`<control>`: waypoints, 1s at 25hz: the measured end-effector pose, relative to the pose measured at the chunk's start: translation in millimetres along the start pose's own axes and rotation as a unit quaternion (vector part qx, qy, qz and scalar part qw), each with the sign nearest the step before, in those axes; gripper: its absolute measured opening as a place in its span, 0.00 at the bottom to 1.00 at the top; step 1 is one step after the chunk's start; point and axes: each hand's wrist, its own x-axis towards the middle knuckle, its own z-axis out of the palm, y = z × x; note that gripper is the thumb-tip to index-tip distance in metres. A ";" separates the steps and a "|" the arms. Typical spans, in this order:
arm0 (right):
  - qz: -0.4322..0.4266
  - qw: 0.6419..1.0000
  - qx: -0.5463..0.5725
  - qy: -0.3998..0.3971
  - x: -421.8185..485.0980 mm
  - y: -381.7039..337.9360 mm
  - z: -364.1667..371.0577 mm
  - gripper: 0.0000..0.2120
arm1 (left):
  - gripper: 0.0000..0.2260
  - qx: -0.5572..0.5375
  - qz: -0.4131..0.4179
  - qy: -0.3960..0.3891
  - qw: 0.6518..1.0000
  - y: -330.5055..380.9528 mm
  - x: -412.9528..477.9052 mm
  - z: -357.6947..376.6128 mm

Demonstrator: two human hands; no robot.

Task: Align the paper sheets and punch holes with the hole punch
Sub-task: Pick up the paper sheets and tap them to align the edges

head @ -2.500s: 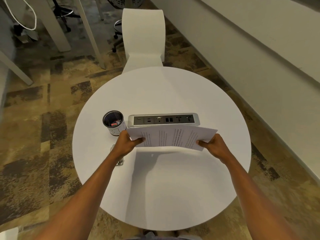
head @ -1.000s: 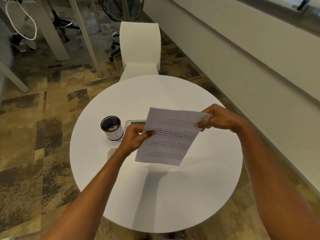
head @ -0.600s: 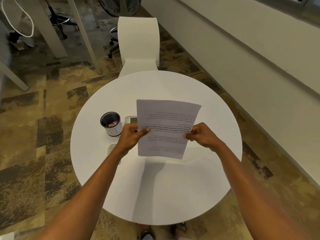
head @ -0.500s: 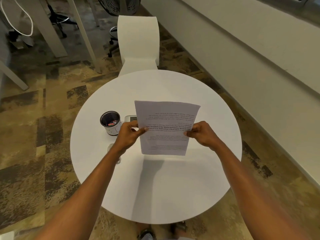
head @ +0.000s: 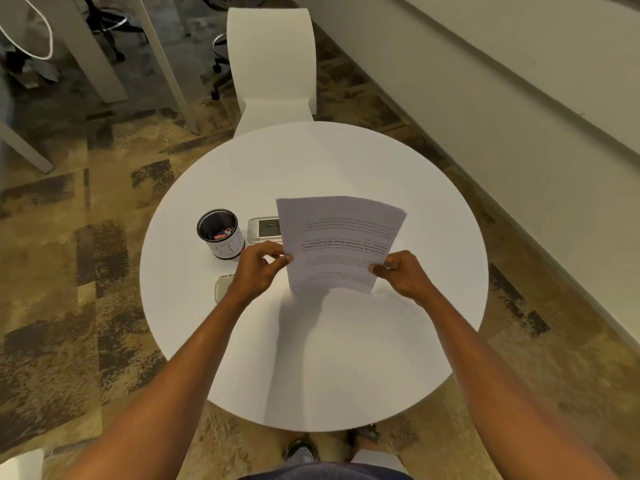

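Observation:
A stack of printed paper sheets (head: 339, 240) stands upright, its bottom edge on or just above the round white table (head: 346, 358), the text upside down to me. My left hand (head: 259, 270) pinches its left edge and my right hand (head: 403, 273) pinches its right edge, both low on the stack. The top edges of the sheets fan slightly at the right corner. A silver hole punch (head: 221, 288) lies on the table just left of my left wrist, partly hidden by it.
A mesh pen cup (head: 221, 234) with small items stands left of the sheets. A silver power socket strip (head: 263, 229) is set in the table, mostly hidden behind the paper. A white chair (head: 273, 67) stands beyond the table. A wall runs along the right.
The sheets went from flat and landscape to upright in portrait. Over the last half second both hands lowered the stack until its bottom edge reached the table.

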 end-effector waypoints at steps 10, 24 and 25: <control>-0.010 1.000 0.002 -0.018 0.4 2.3 -5.5 0.14 | 0.17 0.014 -0.036 -0.006 0.999 -6.6 -6.8 -8.1; -0.112 0.968 -0.223 -0.018 17.4 -102.1 -55.6 0.11 | 0.23 -0.071 0.057 -0.086 0.992 51.2 15.7 -41.4; -0.112 0.968 -0.222 -0.023 17.4 -104.3 -54.6 0.11 | 0.20 -0.103 0.050 -0.083 0.990 50.0 14.2 -37.1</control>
